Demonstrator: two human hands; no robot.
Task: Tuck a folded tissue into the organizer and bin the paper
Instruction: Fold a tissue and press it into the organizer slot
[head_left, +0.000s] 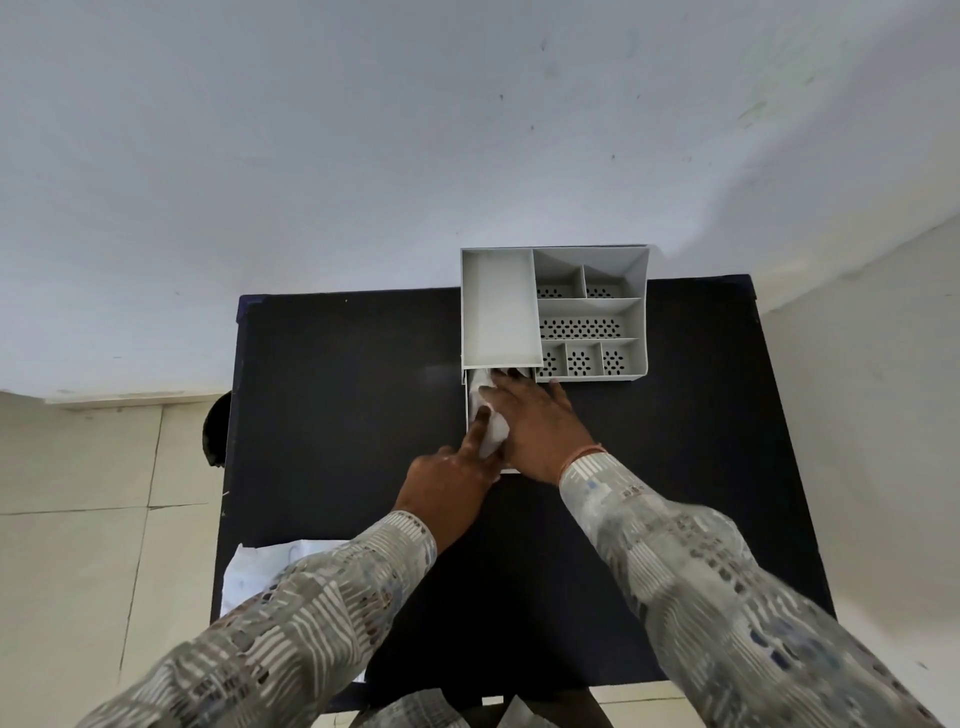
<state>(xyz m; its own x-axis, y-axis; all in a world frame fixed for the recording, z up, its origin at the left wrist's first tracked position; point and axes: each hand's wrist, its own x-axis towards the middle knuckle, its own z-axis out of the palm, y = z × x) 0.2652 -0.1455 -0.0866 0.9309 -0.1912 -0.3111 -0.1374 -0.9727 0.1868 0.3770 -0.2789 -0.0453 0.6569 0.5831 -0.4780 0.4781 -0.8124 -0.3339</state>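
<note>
A grey organizer (631, 322) with several perforated compartments stands at the far edge of the black table (337, 415). Its drawer (469, 410) is pulled out toward me. A white folded tissue (493, 431) lies in the drawer. My right hand (535, 421) lies flat over the tissue and drawer, fingers reaching toward the organizer. My left hand (449, 480) points its index finger onto the tissue, pressing it down. A sheet of white paper (260, 566) lies at the table's near left edge, partly hidden by my left sleeve.
A dark round object (215, 428) shows beside the table's left edge, on the floor side. A pale wall stands behind the table, and tiled floor lies to the left and right.
</note>
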